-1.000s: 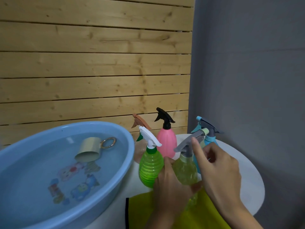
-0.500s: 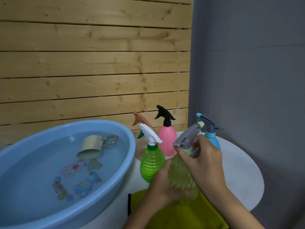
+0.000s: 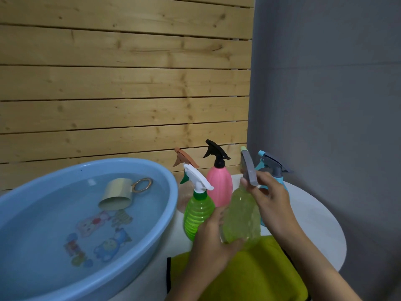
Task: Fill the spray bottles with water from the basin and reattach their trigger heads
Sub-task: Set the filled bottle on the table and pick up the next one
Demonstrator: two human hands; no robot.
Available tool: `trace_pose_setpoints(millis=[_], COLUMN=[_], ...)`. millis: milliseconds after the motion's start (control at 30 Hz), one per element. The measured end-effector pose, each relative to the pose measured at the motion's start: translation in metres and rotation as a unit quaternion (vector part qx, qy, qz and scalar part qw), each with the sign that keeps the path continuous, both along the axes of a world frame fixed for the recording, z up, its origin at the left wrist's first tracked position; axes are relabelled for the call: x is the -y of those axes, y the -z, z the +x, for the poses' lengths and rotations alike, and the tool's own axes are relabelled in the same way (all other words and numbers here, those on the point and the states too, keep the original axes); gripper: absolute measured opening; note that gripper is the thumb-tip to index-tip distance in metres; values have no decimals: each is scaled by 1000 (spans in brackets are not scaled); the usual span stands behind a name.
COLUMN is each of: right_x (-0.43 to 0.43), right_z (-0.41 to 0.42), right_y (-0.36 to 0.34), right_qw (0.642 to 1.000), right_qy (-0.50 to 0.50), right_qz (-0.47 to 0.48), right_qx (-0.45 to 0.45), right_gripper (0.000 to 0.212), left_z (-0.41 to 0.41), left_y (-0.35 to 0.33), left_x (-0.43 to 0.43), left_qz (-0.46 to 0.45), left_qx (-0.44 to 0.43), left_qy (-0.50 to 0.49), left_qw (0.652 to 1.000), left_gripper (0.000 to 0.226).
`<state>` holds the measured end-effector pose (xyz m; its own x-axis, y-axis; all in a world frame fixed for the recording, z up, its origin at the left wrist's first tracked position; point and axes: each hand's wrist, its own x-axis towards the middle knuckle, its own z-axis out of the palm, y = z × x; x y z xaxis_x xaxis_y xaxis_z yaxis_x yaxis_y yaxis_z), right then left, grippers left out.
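Left hand: the left hand (image 3: pixel 213 246) wraps curled fingers around the lower body of the yellow-green bottle (image 3: pixel 240 216), thumb across the front.
Right hand: the right hand (image 3: pixel 273 203) grips the grey trigger head (image 3: pixel 249 168) at the bottle's neck, thumb on the near side, fingers behind.
Held bottle: translucent, bumpy-skinned and pear-shaped, tilted slightly, its base over the olive cloth (image 3: pixel 249 276) (whether it touches the cloth I cannot tell).
Trigger head: flat grey plastic with a pale green tip, pointing up and away; it sits at the neck, though how firmly it is seated cannot be seen.
Close neighbours: the ribbed green bottle (image 3: pixel 198 213) with a white head stands just beside the left hand's knuckles; the blue bottle (image 3: pixel 274 170) is partly hidden behind the right hand.
Back row: the smooth pink bottle (image 3: pixel 219 183) with a black head and a clear bottle (image 3: pixel 184 196) with a brown head stand upright near the slatted wood wall (image 3: pixel 130 83).
Basin: the blue plastic basin (image 3: pixel 130 162) holds water; its rounded rim comes very close to the green bottle.
In the water: a cream cup (image 3: pixel 117 195) with a ring handle lies on its side, above cartoon stickers (image 3: pixel 108 244) on the bottom.
Table: the round white table (image 3: pixel 314 224) has bare surface to the right, with its curved edge near the grey wall (image 3: pixel 325 83).
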<state>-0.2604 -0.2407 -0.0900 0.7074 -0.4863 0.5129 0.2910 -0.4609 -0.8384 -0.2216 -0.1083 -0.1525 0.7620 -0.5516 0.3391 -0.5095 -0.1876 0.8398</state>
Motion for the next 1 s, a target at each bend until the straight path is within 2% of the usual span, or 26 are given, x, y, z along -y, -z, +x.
trace_pose_setpoints(millis=[267,467,767,867,1000], right_x=[5,8,12,14,17], right_z=[17,29,39,41,37], right_y=[-1,4,4,-1,-5], right_qw=[997,997,996,994,994], right_qy=[-52,-51,-42,-58,-62], right_qz=[40,50,44,21,8], right_qx=[-31,-33,-58,-86,-95], right_gripper=[22,21,21,22,28], left_z=[3,6,9,9,3], left_y=[6,13,11,4,-8], left_x=[1,3,1,0,-3], left_qz=[-3,5,-18,-24,-22], left_qx=[12,-30,-53,-39,30], left_qy=[10,24,4,4,13], left_qw=[1000,999,998,999,999], left_gripper=[68,71,59,54,52])
